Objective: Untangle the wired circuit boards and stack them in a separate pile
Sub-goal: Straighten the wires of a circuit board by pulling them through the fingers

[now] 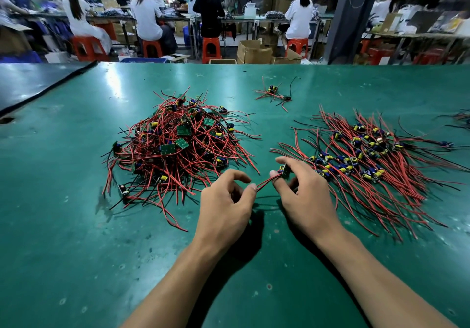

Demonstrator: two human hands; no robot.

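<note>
Two bare forearms reach in over the green table [76, 226], with the hands held close together above its surface. The left hand [223, 205] pinches the free ends of a pair of red leads [264, 182] between thumb and forefinger, and its other fingers are curled underneath. The right hand [305, 195] grips a small circuit board [285, 170] between thumb and forefinger, its remaining fingers bent below. The leads run nearly straight from the board to the left hand's pinch.

Both hands are at the near right foot of the tangled heap [178, 144], a mound of green boards with yellow and blue parts, knotted through with red and black wire. Loose leads from the heap's near fringe splay out to just beside the left hand's fingertips.

Right of the heap, across a strip of bare table, lies the sorted pile [368, 160]. Its boards are laid in a loose band with their wires fanned out to both sides. The right hand overlaps this pile's near left fringe, with leads passing under its knuckles.

Beyond the heap and to its right sits a small separate cluster [273, 92] of boards and wire. Further right, at the frame edge, more wire [461, 118] is partly cut off. Far left of the heap a dark mat [30, 83] covers the table corner.

Behind the heap, past the table's far edge, seated workers on orange stools [211, 48] face other benches among cardboard boxes [254, 52].
</note>
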